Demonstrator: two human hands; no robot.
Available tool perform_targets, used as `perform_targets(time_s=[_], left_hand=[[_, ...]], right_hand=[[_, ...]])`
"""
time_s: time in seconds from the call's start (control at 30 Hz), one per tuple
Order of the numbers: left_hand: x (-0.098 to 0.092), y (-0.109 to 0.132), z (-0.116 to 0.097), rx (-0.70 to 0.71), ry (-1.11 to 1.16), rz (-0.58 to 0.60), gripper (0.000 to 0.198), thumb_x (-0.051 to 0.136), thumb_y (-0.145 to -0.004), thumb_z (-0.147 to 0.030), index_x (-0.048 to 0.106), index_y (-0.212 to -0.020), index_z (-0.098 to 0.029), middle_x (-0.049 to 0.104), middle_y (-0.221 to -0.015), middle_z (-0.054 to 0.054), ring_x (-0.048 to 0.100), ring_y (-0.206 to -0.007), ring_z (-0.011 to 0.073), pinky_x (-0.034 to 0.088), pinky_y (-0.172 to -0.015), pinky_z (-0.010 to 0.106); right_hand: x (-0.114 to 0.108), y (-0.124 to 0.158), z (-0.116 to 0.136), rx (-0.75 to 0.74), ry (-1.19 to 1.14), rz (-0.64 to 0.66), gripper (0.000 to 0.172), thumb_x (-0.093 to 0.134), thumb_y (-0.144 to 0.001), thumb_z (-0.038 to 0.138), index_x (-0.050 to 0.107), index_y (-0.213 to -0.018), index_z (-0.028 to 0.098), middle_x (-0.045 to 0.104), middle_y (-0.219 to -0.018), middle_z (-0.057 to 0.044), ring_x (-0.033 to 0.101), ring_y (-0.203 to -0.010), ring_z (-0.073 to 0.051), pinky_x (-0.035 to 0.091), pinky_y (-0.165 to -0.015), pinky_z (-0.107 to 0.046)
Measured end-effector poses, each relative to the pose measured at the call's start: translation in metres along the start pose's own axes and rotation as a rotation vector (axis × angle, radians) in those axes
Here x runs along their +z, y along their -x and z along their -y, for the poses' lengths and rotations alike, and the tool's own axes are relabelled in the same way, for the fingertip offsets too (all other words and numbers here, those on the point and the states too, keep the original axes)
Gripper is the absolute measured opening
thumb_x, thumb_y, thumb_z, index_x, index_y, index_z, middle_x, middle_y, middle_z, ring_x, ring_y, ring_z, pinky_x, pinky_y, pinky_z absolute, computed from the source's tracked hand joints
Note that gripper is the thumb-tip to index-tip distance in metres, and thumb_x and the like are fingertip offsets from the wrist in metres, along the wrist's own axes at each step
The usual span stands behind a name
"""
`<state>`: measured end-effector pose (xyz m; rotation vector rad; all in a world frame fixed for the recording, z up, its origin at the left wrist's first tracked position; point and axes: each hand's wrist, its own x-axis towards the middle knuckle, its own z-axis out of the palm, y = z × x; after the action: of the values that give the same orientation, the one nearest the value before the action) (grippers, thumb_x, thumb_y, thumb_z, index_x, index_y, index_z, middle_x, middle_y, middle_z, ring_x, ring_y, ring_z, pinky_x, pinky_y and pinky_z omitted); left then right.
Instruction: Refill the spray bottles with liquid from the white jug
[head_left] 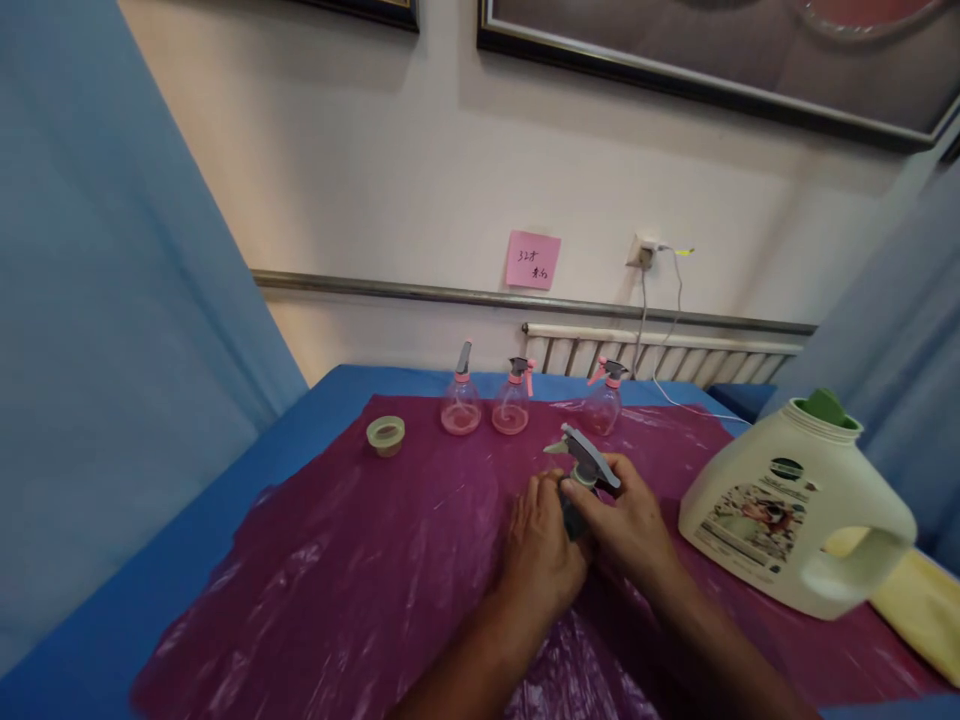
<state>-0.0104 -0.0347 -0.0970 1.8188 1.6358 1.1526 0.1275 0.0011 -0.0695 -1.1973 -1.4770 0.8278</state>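
Both forearms come in from the bottom edge and meet over the middle of the magenta plastic sheet (360, 570). Left hand (540, 548) is curled around the body of a small spray bottle (571, 518), hiding most of it. Right hand (628, 522) is closed on the same bottle, fingers pinched at the neck just under the grey trigger head (586, 458), whose nozzle points left.

To the right, near the right wrist but apart from it, a cream detergent jug (787, 500) stands tilted with its handle toward the camera. A yellow cloth (919, 605) lies beside it at the sheet's right edge.

Left of the hands the sheet is open and crinkled, running out to the blue table cover (112, 620). A green cap (385, 436) sits well apart, toward the far left corner. Along the far edge three pink-tinted spray bottles (512, 402) stand in a row, clear of the hands. Blue curtains (97, 330) close in on both sides.
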Motion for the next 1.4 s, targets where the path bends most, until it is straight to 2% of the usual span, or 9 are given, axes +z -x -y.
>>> perform_targets(time_s=[0.2,0.4,0.6,0.7,0.87,1.03,1.17,1.27,1.4], left_hand=[[0.001,-0.002,0.006,0.035,0.070,-0.023,0.071,0.079,-0.086,-0.030,0.053,-0.152,-0.025,0.063,-0.154,0.017,0.060,-0.146,0.0379,0.047,-0.125,0.058],[-0.001,-0.003,0.004,-0.029,0.076,-0.004,0.075,0.083,-0.080,-0.026,0.057,-0.150,-0.028,0.066,-0.149,0.014,0.064,-0.139,0.0405,0.051,-0.120,0.059],[-0.002,-0.005,-0.001,-0.043,0.051,-0.007,0.075,0.085,-0.080,-0.025,0.058,-0.151,-0.029,0.067,-0.149,0.012,0.065,-0.137,0.0384,0.051,-0.120,0.057],[-0.002,-0.006,-0.003,-0.060,0.052,-0.013,0.076,0.088,-0.080,-0.025,0.059,-0.150,-0.029,0.066,-0.149,0.011,0.065,-0.138,0.0372,0.051,-0.120,0.056],[-0.001,-0.004,-0.001,-0.033,0.056,-0.037,0.069,0.090,-0.082,-0.027,0.062,-0.146,-0.030,0.068,-0.147,0.010,0.065,-0.138,0.0373,0.051,-0.120,0.056],[0.003,-0.003,0.005,-0.019,0.067,-0.030,0.065,0.091,-0.085,-0.032,0.063,-0.144,-0.030,0.067,-0.150,0.011,0.063,-0.142,0.0384,0.050,-0.122,0.057],[0.007,-0.003,0.010,0.021,0.061,-0.058,0.071,0.092,-0.086,-0.036,0.059,-0.149,-0.029,0.064,-0.154,0.012,0.062,-0.144,0.0386,0.049,-0.123,0.059],[0.009,-0.002,0.013,0.030,0.054,-0.073,0.075,0.091,-0.087,-0.039,0.056,-0.153,-0.030,0.064,-0.155,0.012,0.062,-0.144,0.0390,0.050,-0.123,0.059],[0.005,0.000,0.012,0.061,0.061,-0.036,0.076,0.087,-0.092,-0.046,0.054,-0.158,-0.030,0.062,-0.158,0.014,0.058,-0.150,0.0389,0.047,-0.126,0.057]], right_hand=[[-0.004,-0.004,-0.001,-0.049,-0.141,0.064,0.045,0.082,-0.093,0.055,0.080,-0.125,0.023,0.084,-0.122,-0.011,0.077,-0.114,-0.031,0.059,-0.102,-0.045],[-0.021,-0.012,0.023,-0.109,-0.233,0.033,0.045,0.083,-0.095,0.057,0.079,-0.123,0.022,0.084,-0.118,-0.012,0.079,-0.106,-0.027,0.064,-0.097,-0.042],[-0.036,-0.009,0.045,-0.244,-0.119,-0.045,0.035,0.081,-0.101,0.048,0.078,-0.127,0.025,0.084,-0.113,-0.008,0.079,-0.106,-0.025,0.063,-0.103,-0.043],[-0.043,-0.006,0.049,-0.334,-0.036,-0.081,0.032,0.080,-0.102,0.042,0.077,-0.129,0.026,0.084,-0.118,-0.009,0.079,-0.109,-0.026,0.064,-0.101,-0.041],[-0.051,0.002,0.040,-0.426,0.053,0.075,0.032,0.074,-0.106,0.034,0.075,-0.137,0.029,0.082,-0.127,-0.008,0.078,-0.117,-0.025,0.065,-0.101,-0.038],[-0.051,0.014,0.032,-0.425,0.032,0.040,0.042,0.074,-0.106,0.031,0.071,-0.147,0.031,0.078,-0.140,-0.008,0.075,-0.129,-0.026,0.063,-0.110,-0.041],[-0.049,0.021,0.033,-0.438,-0.025,-0.038,0.042,0.075,-0.105,0.029,0.072,-0.147,0.031,0.079,-0.140,-0.009,0.076,-0.128,-0.026,0.065,-0.109,-0.044],[-0.049,0.024,0.036,-0.443,-0.012,-0.041,0.038,0.079,-0.102,0.029,0.076,-0.140,0.032,0.080,-0.137,-0.008,0.077,-0.125,-0.027,0.066,-0.108,-0.046],[-0.051,0.028,0.042,-0.525,-0.053,-0.156,0.040,0.083,-0.098,0.024,0.078,-0.137,0.033,0.080,-0.136,-0.008,0.078,-0.120,-0.026,0.065,-0.110,-0.049]])
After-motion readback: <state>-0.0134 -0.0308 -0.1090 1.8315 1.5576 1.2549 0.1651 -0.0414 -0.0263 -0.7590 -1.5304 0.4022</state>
